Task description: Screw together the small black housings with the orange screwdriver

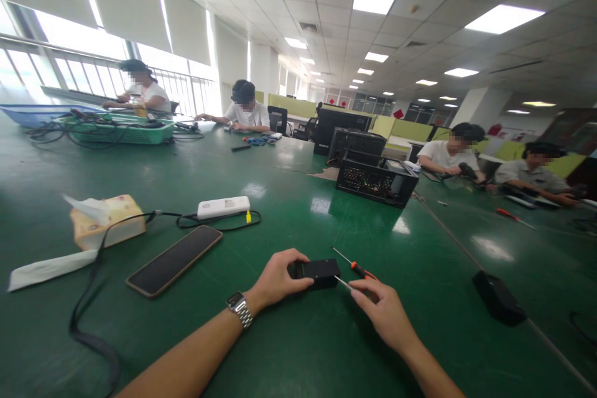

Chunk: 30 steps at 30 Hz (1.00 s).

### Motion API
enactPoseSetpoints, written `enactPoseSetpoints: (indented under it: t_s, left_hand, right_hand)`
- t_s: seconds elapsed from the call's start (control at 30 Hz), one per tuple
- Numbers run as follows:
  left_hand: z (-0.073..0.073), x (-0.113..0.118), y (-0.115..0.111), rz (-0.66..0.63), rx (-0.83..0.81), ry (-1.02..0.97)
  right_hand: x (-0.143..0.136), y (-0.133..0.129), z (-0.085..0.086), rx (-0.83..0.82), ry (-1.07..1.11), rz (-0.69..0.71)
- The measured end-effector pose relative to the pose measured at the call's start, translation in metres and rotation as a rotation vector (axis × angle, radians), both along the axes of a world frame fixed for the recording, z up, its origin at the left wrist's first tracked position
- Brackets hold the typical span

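Note:
My left hand, with a metal-banded watch on its wrist, is closed around the left end of a small black box. Thumb and fingers press on opposite sides of it, just at the green table. In a pinch, my right hand holds a thin metal tool, like a screwdriver shaft; its handle is hidden. The tip meets the box's near right corner. Just beyond lies an orange and black screwdriver, its shaft pointing away to the left.
On my left are a phone, a white power bank with a black cable, and a tissue pack. A second black box lies right. Farther off stand a computer case and a green basket. Several people sit around the table.

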<state>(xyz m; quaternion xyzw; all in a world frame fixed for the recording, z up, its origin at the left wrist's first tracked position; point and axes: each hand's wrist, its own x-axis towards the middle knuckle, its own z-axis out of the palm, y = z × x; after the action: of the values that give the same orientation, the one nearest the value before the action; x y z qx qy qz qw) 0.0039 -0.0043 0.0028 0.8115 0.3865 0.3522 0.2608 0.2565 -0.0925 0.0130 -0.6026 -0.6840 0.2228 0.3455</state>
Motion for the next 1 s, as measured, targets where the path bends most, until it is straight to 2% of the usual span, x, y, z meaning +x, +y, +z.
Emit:
enactPoseSetpoints:
  t_s: [0.07,0.2,0.47,0.6,0.73,0.8,0.9,1.0]
  left_hand:
    - [0.002,0.002,-0.002,-0.028,-0.009,-0.005]
    - [0.006,0.005,-0.004,-0.035,-0.044,-0.010]
    - [0.005,0.004,-0.002,-0.013,-0.067,-0.021]
    - [0.003,0.003,-0.002,-0.001,-0.032,-0.004]
    - [0.002,0.002,-0.001,0.014,0.002,0.036]
    - [0.003,0.002,-0.001,0.000,0.017,0.056]
    - [0.003,0.002,-0.001,-0.002,0.027,0.062]
    - [0.004,0.002,-0.003,0.006,0.025,0.059]
  right_hand:
    - [-0.002,0.001,-0.003,0.026,0.013,0.045]
    - [-0.014,-0.002,-0.006,0.123,-0.103,0.084]
    - [-0.032,-0.005,-0.016,0.040,-0.235,0.076]
    - [-0.033,-0.002,-0.014,0.025,-0.174,0.023]
    - [-0.018,0.003,-0.010,0.000,-0.099,-0.003]
    - [-0.007,0.003,-0.007,-0.037,-0.101,0.033]
    - [0.005,0.000,0.002,-0.115,-0.187,0.169]
    - [0.004,-0.005,0.009,-0.102,-0.320,0.258]
